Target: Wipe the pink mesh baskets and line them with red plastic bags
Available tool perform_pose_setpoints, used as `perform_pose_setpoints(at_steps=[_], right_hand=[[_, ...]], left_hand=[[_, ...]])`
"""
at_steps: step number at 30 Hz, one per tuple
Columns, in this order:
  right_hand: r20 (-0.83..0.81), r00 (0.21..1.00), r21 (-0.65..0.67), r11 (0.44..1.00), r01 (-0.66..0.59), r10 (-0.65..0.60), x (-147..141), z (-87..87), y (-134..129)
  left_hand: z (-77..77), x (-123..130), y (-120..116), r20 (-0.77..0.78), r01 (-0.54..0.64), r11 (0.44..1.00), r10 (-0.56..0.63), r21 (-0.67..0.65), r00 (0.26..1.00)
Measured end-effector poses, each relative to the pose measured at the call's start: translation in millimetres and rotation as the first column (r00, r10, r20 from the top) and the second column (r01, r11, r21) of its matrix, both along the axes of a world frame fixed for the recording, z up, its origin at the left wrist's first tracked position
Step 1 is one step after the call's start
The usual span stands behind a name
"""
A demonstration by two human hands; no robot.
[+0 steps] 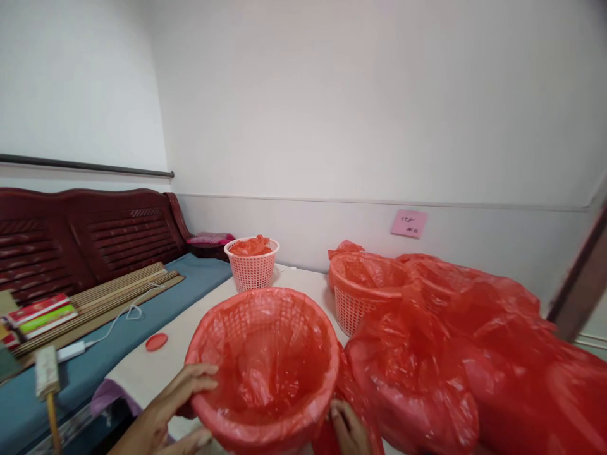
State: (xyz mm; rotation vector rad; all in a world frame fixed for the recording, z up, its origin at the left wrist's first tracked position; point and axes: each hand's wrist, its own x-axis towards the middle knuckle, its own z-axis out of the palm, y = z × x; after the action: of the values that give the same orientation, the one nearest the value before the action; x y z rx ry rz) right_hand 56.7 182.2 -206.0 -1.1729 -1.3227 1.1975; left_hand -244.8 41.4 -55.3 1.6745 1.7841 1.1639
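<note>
A wastebasket (260, 426) lined with a red plastic bag (258, 360) stands in front of me, its mouth tipped toward me. The bag is folded over the rim all round. My left hand (177, 401) grips the left side of the rim, fingers over the edge and thumb lower down outside. Low on the right side, my right hand (349, 426) has its fingers curled against the red film beside the basket. Part of that hand is cut off by the frame's bottom edge.
Right of me are another lined basket (353, 309) and several puffed red bags (512, 354). A pink basket (253, 268) stands at the back. A red lid (156, 342) lies left. Beyond are a wooden bench (109, 234), a power strip (46, 373) and a pink note (408, 224).
</note>
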Motion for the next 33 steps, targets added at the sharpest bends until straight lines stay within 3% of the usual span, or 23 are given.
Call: perform_pose_setpoints(at_steps=[2, 5, 9, 11, 14, 15, 18, 21, 24, 30, 32, 33], right_hand=[[-0.181, 0.982, -0.096, 0.995, 0.026, -0.043, 4.3, 15.5, 8.2], [-0.388, 0.921, -0.225, 0.973, -0.045, -0.047, 5.7, 53.0, 19.3], [-0.443, 0.894, -0.252, 0.946, -0.204, 0.075, 2.5, 102.7, 24.4], [-0.466, 0.875, -0.287, 0.914, -0.288, 0.13, 0.7, 119.7, 22.7], [-0.568, 0.817, -0.357, 0.866, -0.351, 0.097, -0.9, 133.3, 20.2], [-0.607, 0.792, -0.369, 0.858, -0.357, 0.068, -1.0, 135.0, 20.1], [-0.675, 0.738, -0.363, 0.86, -0.36, 0.024, -0.6, 134.7, 22.3], [-0.679, 0.733, -0.335, 0.873, -0.354, 0.036, 0.3, 132.0, 24.8], [-0.661, 0.748, -0.304, 0.889, -0.343, 0.062, 0.9, 131.3, 25.1], [-0.529, 0.841, -0.235, 0.933, -0.273, 0.113, 3.4, 132.5, 21.9], [-0.445, 0.888, -0.19, 0.956, -0.223, 0.119, 5.5, 134.1, 21.6], [-0.392, 0.913, -0.159, 0.969, -0.189, 0.114, 6.5, 135.9, 22.0]], left_hand=[[-4.0, -2.8, -3.4, 0.107, -0.04, 0.998, 0.036, 0.037, 0.994], [-4.9, -1.8, -2.6, 0.307, -0.15, 0.988, 0.13, 0.042, 0.943], [1.4, 4.9, 3.8, 0.585, -0.336, 0.926, 0.371, -0.172, 0.722], [6.7, 8.6, 4.2, 0.694, -0.253, 0.927, 0.374, -0.276, 0.615], [13.0, 12.9, 1.8, 0.83, 0.014, 0.953, 0.255, -0.302, 0.496], [13.5, 13.6, 1.3, 0.856, 0.045, 0.952, 0.251, -0.303, 0.452], [9.2, 13.1, 2.5, 0.897, 0.015, 0.944, 0.309, -0.33, 0.315], [0.3, 10.1, 5.2, 0.927, 0.0, 0.947, 0.313, -0.32, 0.205], [-4.3, 7.2, 6.0, 0.933, -0.029, 0.952, 0.306, -0.306, 0.188], [6.3, 2.9, 5.5, 0.897, -0.063, 0.942, 0.334, -0.33, 0.289], [11.0, 0.5, 6.5, 0.877, -0.072, 0.945, 0.324, -0.32, 0.356], [13.4, -1.0, 7.6, 0.843, -0.095, 0.948, 0.313, -0.304, 0.437]])
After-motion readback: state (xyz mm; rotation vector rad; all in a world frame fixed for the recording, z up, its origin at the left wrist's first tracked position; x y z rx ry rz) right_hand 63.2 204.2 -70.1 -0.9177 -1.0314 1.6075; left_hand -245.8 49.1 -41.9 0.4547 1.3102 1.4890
